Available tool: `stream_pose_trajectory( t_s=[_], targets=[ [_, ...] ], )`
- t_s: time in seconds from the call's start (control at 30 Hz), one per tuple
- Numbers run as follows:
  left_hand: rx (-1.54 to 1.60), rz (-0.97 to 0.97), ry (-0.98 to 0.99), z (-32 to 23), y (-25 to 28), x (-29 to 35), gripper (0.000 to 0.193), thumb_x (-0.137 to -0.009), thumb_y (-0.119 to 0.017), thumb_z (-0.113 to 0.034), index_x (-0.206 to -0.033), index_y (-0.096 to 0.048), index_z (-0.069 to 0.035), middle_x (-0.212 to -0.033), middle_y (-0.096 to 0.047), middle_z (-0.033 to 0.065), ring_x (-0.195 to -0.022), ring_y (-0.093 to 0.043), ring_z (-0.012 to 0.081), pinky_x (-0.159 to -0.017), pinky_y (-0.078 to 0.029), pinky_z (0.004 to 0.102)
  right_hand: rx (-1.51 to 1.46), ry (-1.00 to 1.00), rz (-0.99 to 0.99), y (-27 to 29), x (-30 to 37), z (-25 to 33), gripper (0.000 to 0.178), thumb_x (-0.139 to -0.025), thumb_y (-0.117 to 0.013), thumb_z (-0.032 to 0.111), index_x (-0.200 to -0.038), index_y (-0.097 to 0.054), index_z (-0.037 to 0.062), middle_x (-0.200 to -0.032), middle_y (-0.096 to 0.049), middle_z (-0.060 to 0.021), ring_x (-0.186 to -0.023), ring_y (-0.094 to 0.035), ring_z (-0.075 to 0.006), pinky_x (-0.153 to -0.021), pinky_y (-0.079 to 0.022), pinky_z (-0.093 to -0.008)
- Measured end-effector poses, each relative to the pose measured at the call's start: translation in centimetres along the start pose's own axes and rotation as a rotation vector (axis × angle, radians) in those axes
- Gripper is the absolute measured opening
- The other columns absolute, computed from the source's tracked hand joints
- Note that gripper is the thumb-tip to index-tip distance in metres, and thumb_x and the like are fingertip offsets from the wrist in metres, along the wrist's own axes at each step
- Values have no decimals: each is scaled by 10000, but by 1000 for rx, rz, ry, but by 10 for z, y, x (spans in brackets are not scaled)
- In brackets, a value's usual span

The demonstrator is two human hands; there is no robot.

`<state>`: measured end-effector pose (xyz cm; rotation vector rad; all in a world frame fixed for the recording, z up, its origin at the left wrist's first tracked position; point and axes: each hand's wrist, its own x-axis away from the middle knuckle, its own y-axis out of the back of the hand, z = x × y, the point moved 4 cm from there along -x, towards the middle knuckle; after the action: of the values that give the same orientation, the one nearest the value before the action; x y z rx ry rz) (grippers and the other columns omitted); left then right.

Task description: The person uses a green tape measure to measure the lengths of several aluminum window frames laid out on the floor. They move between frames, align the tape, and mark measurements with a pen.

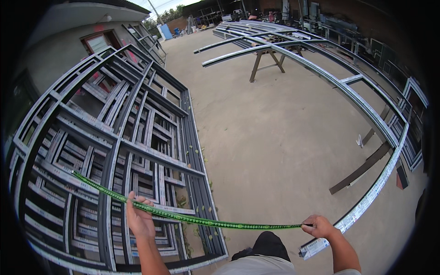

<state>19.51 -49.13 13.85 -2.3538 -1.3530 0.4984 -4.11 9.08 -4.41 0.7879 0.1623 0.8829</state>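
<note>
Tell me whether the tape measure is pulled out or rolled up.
Pulled out: the green tape measure stretches from the right hand, past the left hand, out over the frames.

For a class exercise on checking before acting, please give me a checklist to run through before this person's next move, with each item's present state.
1. Right hand gripping the green tape: ok, fingers closed on its right end.
2. Left hand gripping the tape: cannot tell; it is at the tape, but a firm hold is not clear.
3. Tape markings facing up: ok, they show toward the camera.
4. Tape's left end hooked on the stacked frames: cannot tell; it appears over them, but contact is too small to see.
5. Tape pulled straight: cannot tell; it looks curved, but this lens bends straight edges.
</note>
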Motion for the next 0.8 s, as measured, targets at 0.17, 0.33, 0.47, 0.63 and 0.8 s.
stream_pose_trajectory(
  t_s=[0.17, 0.33, 0.47, 0.63, 0.8],
  targets=[
    [-95, 44, 238, 98, -27, -85, 427, -1191, -476, -381, -1449, -557, -51, -1085, -706, 106, -999, -712, 260, -895, -593, 413, -88, -74, -3, -19, -87, 3, 283, -992, -718, 316, -1072, -812, 61, -1028, -793, -154, -1002, -738, -372, -908, -591, -456],
    [-393, 156, 391, 196, -22, -153, 505, -1179, -516, -425, -1441, -560, 5, -1069, -728, 116, -953, -739, 223, -836, -626, 391, -150, -69, -18, -33, -223, -15, 323, -1002, -694, 377, -981, -785, 69, -953, -761, -181, -929, -716, -402, -824, -565, -489],
    [-988, 370, 554, 283, 17, -176, 503, -1140, -577, -458, -1286, -691, 9, -946, -750, 93, -864, -728, 180, -791, -586, 345, -171, -152, -2, -15, -339, -19, 382, -1011, -655, 429, -908, -745, 73, -879, -725, -198, -849, -680, -435, -740, -525, -531],
    [-1443, 680, 887, 381, 115, -166, 574, -1093, -572, -554, -1049, -723, -1, -943, -743, 136, -877, -698, 253, -840, -535, 443, -187, -308, -43, 47, -458, 5, 324, -991, -690, 394, -975, -799, 90, -905, -740, -199, -887, -708, -410, -786, -558, -506],
    [-1375, 664, 1183, 439, 60, -226, 590, -1096, -542, -572, -1040, -740, -19, -918, -730, 138, -891, -705, 277, -845, -532, 461, -161, -342, -170, 77, -550, -27, 294, -978, -705, 355, -971, -803, 78, -908, -741, -202, -889, -708, -407, -796, -563, -494]
  ],
)
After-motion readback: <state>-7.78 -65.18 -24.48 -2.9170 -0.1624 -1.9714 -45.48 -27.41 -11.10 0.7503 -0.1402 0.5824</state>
